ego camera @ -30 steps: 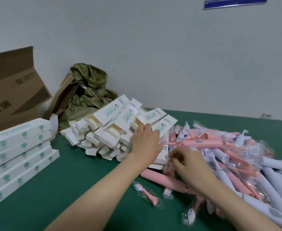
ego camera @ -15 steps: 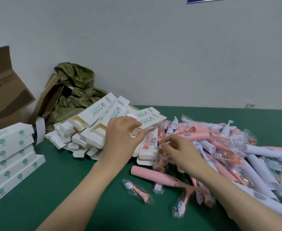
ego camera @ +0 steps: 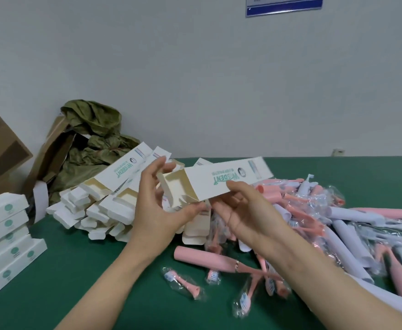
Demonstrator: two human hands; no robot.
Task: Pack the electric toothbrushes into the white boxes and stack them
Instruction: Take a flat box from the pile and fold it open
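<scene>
Box [ego camera: 228, 179] lifted off empty-box pile [ego camera: 104, 201] to frame centre since half a second ago, open end pinched in left hand [ego camera: 157, 210], body gripped from below by right hand [ego camera: 247, 210], unfilled, so ready for loading from toothbrush heap [ego camera: 342, 225] at right; green table [ego camera: 76, 282], pale wall [ego camera: 195, 67] behind.

The green table [ego camera: 76, 282] carries stacked closed boxes [ego camera: 4, 234] left, open boxes [ego camera: 95, 210] centre, toothbrushes [ego camera: 349, 222] right, wrapped brush heads [ego camera: 183, 283] in front.
</scene>
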